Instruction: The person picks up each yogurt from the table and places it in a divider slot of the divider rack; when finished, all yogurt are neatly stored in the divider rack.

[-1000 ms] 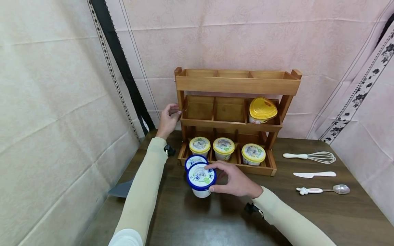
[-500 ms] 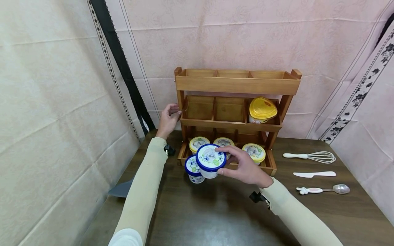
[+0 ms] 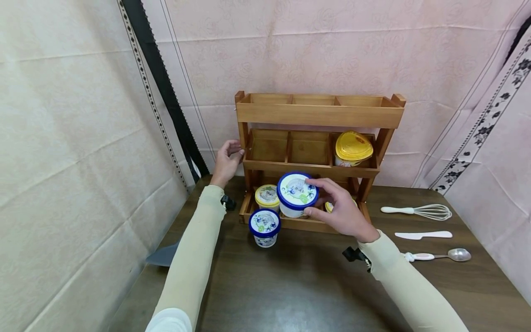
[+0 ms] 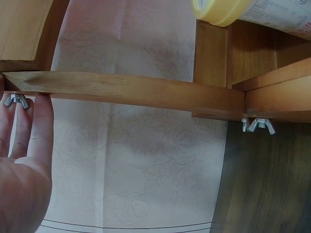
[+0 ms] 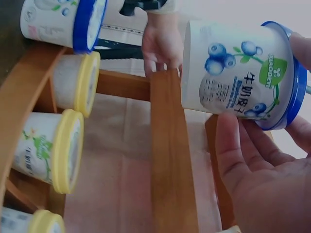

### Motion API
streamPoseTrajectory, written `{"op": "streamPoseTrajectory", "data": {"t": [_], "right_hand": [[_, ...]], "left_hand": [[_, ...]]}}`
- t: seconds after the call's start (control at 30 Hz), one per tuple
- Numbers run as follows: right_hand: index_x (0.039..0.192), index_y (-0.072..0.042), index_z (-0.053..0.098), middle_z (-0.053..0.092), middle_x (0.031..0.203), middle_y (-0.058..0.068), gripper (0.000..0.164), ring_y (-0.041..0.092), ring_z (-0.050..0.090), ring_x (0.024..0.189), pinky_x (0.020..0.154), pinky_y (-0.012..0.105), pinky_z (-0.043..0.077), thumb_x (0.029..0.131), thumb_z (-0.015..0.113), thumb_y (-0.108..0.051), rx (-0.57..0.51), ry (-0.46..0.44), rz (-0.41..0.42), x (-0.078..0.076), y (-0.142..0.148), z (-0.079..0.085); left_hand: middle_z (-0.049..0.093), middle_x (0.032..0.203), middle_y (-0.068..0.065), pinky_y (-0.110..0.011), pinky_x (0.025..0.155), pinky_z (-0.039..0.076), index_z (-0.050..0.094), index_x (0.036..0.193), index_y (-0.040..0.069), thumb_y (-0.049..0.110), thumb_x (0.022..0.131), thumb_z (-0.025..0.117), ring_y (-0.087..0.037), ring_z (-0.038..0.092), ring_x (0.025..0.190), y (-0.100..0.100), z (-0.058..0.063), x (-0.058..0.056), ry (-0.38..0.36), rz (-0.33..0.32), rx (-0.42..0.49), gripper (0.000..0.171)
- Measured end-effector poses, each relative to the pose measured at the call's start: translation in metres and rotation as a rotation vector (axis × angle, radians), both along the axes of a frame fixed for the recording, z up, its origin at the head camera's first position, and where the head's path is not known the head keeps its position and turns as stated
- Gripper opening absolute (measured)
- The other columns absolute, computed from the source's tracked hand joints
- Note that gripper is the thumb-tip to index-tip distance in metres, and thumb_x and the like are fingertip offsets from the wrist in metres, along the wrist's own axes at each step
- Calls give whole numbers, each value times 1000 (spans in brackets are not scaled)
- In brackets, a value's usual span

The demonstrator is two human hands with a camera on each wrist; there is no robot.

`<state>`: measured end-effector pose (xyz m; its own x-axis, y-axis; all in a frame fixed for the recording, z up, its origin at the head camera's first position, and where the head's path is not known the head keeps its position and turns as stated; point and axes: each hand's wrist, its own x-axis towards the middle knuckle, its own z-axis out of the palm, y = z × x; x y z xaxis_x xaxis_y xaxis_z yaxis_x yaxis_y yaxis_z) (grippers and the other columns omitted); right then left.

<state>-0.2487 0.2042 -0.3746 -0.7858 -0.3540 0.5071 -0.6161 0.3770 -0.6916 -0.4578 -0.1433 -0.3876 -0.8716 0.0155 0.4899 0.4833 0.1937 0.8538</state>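
My right hand (image 3: 342, 210) holds a white tub with a blue lid (image 3: 297, 191), lifted in front of the rack's lower tier; blueberries are printed on its side in the right wrist view. Fingers and thumb go round this tub (image 5: 238, 73) near its lid. At the left, my left hand (image 3: 227, 161) grips the side post of the wooden rack (image 3: 319, 116). In the left wrist view its fingers (image 4: 41, 126) meet the post beside a wing nut. Another blue-lidded tub (image 3: 264, 226) stands upright on the table before the rack.
Yellow-lidded tubs (image 3: 267, 196) sit in the bottom tier, partly hidden by the held tub and right hand. A larger yellow-lidded tub (image 3: 352, 147) occupies the middle tier's right compartment. A whisk (image 3: 416, 211), a knife (image 3: 423, 235) and a spoon (image 3: 452, 255) lie on the right.
My right hand has raised the blue-lidded tub from beside the other one, moving it up and right toward the rack. The left hand has stayed at the post.
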Motion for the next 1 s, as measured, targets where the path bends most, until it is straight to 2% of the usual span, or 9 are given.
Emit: {"op": "streamPoseTrajectory", "data": {"t": [0.13, 0.3, 0.53, 0.77, 1.0], "right_hand": [[151, -22, 56, 59, 145, 5, 66, 23, 66, 113, 90, 24, 62, 92, 84, -16, -20, 25, -40, -4, 4, 10], [154, -23, 54, 58, 145, 6, 67, 27, 66, 115, 92, 26, 62, 94, 83, -15, -47, 68, -85, -13, 6, 20], [155, -23, 53, 59, 144, 8, 67, 28, 65, 119, 94, 20, 59, 95, 82, -17, -86, 82, -128, -26, 6, 31], [156, -22, 52, 60, 139, 8, 68, 30, 66, 123, 100, 26, 58, 95, 82, -25, -125, 60, -192, -37, 4, 42], [157, -19, 52, 58, 143, 11, 71, 29, 64, 129, 103, 45, 58, 94, 82, -36, -124, 67, -292, -49, -4, 45]], "left_hand": [[65, 133, -8, -45, 109, 54, 63, 134, 14, 17, 105, 68, -21, 63, 128, 0, 0, 0, 8, -2, 2, 30], [65, 133, -8, -46, 109, 54, 63, 134, 15, 18, 105, 67, -22, 63, 128, 1, 2, 1, 20, -5, -2, 29], [66, 133, -7, -45, 107, 56, 63, 134, 17, 18, 106, 67, -21, 63, 127, 0, 1, 0, 31, 3, -9, 29], [65, 133, -5, -42, 102, 59, 63, 134, 19, 20, 106, 66, -20, 64, 125, -1, -1, 0, 8, -9, 0, 28], [65, 132, -5, -42, 104, 58, 62, 134, 18, 20, 106, 67, -19, 63, 125, -1, -2, 0, 1, -4, 1, 29]]}}
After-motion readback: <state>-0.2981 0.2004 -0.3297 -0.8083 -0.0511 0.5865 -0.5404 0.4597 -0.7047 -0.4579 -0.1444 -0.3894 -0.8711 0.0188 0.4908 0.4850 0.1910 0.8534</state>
